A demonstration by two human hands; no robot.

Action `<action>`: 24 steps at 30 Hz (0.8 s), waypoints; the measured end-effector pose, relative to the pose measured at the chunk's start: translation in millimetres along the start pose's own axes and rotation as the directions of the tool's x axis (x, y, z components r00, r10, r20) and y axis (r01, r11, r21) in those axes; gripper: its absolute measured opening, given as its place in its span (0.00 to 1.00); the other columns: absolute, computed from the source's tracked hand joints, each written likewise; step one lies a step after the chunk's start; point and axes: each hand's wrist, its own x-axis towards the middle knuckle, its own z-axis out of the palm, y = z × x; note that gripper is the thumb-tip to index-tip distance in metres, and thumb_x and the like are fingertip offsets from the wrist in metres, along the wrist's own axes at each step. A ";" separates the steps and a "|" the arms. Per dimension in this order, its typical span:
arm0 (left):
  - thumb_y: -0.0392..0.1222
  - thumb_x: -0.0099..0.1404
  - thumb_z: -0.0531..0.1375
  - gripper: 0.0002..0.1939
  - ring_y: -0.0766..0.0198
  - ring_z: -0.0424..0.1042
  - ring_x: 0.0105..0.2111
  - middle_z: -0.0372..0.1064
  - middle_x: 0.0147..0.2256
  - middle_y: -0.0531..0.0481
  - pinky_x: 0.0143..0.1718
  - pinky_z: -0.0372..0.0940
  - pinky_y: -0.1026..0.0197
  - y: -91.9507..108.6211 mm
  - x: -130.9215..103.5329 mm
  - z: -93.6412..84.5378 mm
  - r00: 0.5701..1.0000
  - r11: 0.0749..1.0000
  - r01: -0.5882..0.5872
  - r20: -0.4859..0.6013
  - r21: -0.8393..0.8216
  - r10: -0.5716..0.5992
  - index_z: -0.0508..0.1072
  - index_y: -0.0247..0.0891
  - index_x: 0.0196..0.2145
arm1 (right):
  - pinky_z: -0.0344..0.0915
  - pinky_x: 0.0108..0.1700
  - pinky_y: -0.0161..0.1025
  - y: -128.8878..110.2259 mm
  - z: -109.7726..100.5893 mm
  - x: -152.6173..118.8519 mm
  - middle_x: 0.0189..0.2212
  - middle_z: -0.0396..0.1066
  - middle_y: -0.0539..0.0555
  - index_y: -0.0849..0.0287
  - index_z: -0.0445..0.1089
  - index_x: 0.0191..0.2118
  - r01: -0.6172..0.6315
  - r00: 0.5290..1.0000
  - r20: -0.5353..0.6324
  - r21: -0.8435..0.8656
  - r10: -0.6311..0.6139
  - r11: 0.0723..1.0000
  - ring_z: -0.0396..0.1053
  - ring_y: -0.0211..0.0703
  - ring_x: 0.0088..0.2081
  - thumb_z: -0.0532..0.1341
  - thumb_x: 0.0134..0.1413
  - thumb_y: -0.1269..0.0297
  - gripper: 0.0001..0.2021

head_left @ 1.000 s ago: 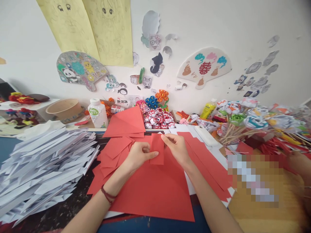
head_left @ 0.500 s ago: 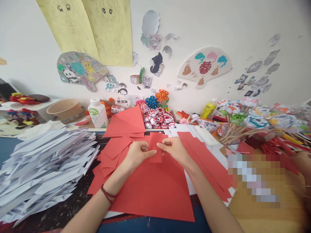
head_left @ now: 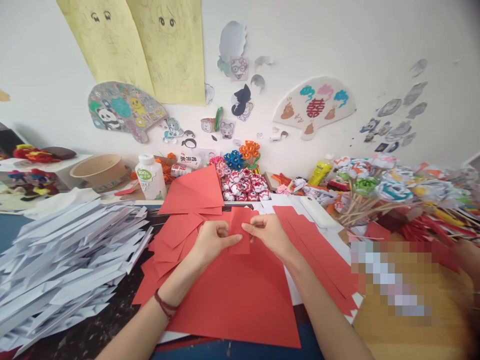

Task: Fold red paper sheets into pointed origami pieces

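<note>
A small folded piece of red paper [head_left: 237, 246] is held upright between my two hands. My left hand [head_left: 214, 239] pinches its left edge, thumb flat on the front and fingers behind. From the other side my right hand [head_left: 268, 231] grips the right edge between thumb and fingers. Beneath them lies a large red sheet [head_left: 236, 305]. Smaller red sheets [head_left: 176, 232] overlap in a loose pile to the left of it, and long red strips [head_left: 318, 255] lie to the right.
A tall heap of folded white paper strips [head_left: 71, 265] fills the left. Along the wall stand a white bottle [head_left: 150, 177], a round tub [head_left: 99, 172], red-and-white paper balls [head_left: 245, 186] and paper flowers on sticks [head_left: 393, 190]. Another person's blurred hand [head_left: 467, 255] is at the right edge.
My hands keep the same pinch on the folded red paper, with hardly any movement. The view has shifted very slightly.
</note>
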 end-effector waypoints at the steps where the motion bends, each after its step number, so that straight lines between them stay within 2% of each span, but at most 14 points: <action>1: 0.52 0.50 0.67 0.28 0.73 0.41 0.20 0.41 0.17 0.61 0.22 0.37 0.64 0.8 -0.1 -0.7 1.000 1.000 -0.003 0.004 0.001 0.003 0.49 0.40 0.18 | 0.62 0.26 0.34 0.1 0.3 0.0 0.18 0.64 0.47 0.60 0.66 0.20 0.001 1.000 -0.008 0.003 -0.001 1.000 0.68 0.38 0.21 0.65 0.51 0.51 0.19; 5: 0.54 0.53 0.64 0.26 0.74 0.45 0.19 0.45 0.17 0.60 0.21 0.41 0.66 5.3 0.9 -5.4 0.999 0.999 -0.035 0.019 0.022 0.035 0.52 0.39 0.17 | 0.62 0.26 0.34 -0.2 -0.1 -0.7 0.17 0.64 0.47 0.60 0.66 0.20 0.012 1.000 -0.027 0.014 -0.011 1.000 0.67 0.38 0.20 0.66 0.51 0.51 0.19; 9: 0.53 0.55 0.63 0.16 0.67 0.63 0.25 0.66 0.24 0.52 0.27 0.58 0.65 7.7 2.9 -9.7 0.997 0.992 -0.071 -0.024 -0.107 0.068 0.70 0.35 0.26 | 0.61 0.25 0.34 0.2 -2.2 -0.7 0.17 0.64 0.47 0.60 0.67 0.20 0.004 1.000 0.005 -0.005 -0.004 1.000 0.67 0.38 0.20 0.66 0.50 0.52 0.18; 11: 0.53 0.54 0.64 0.17 0.66 0.66 0.26 0.69 0.27 0.49 0.29 0.61 0.64 6.6 3.9 -10.8 0.998 0.987 -0.056 -0.031 -0.153 0.052 0.73 0.34 0.28 | 0.60 0.25 0.34 0.8 -2.6 -0.3 0.17 0.64 0.48 0.60 0.66 0.20 0.004 1.000 0.017 -0.021 -0.004 1.000 0.67 0.38 0.20 0.67 0.49 0.52 0.19; 15: 0.54 0.54 0.64 0.18 0.67 0.64 0.24 0.67 0.24 0.51 0.28 0.60 0.64 3.7 5.4 -11.1 0.999 0.990 -0.052 -0.013 -0.131 0.051 0.72 0.34 0.26 | 0.60 0.25 0.34 1.0 -1.6 -0.5 0.17 0.65 0.48 0.60 0.66 0.19 -0.010 1.000 0.013 -0.035 0.010 0.999 0.67 0.38 0.20 0.67 0.49 0.52 0.19; 18: 0.55 0.54 0.63 0.19 0.67 0.63 0.24 0.65 0.24 0.52 0.28 0.58 0.64 3.7 5.5 -9.3 0.995 0.990 -0.087 -0.063 -0.109 0.081 0.70 0.35 0.25 | 0.59 0.24 0.34 -0.9 -0.2 -1.5 0.16 0.65 0.48 0.60 0.66 0.19 -0.011 1.000 0.014 -0.092 0.012 0.996 0.67 0.38 0.20 0.67 0.49 0.52 0.19; 21: 0.56 0.55 0.62 0.22 0.70 0.55 0.21 0.54 0.19 0.57 0.24 0.51 0.65 3.7 4.7 -7.3 0.976 0.989 -0.143 -0.170 -0.041 0.134 0.60 0.37 0.19 | 0.59 0.24 0.34 -3.9 1.3 -2.5 0.16 0.66 0.49 0.60 0.66 0.18 0.000 0.999 0.044 -0.143 0.006 0.990 0.66 0.38 0.20 0.67 0.49 0.54 0.18; 24: 0.57 0.57 0.61 0.27 0.72 0.46 0.20 0.42 0.18 0.59 0.22 0.43 0.64 1.4 4.4 -6.9 0.964 0.984 -0.174 -0.199 0.029 0.177 0.50 0.39 0.17 | 0.59 0.24 0.34 -6.1 2.5 -3.0 0.16 0.66 0.48 0.60 0.67 0.18 0.007 0.999 0.050 -0.147 0.001 0.989 0.66 0.37 0.20 0.67 0.49 0.54 0.18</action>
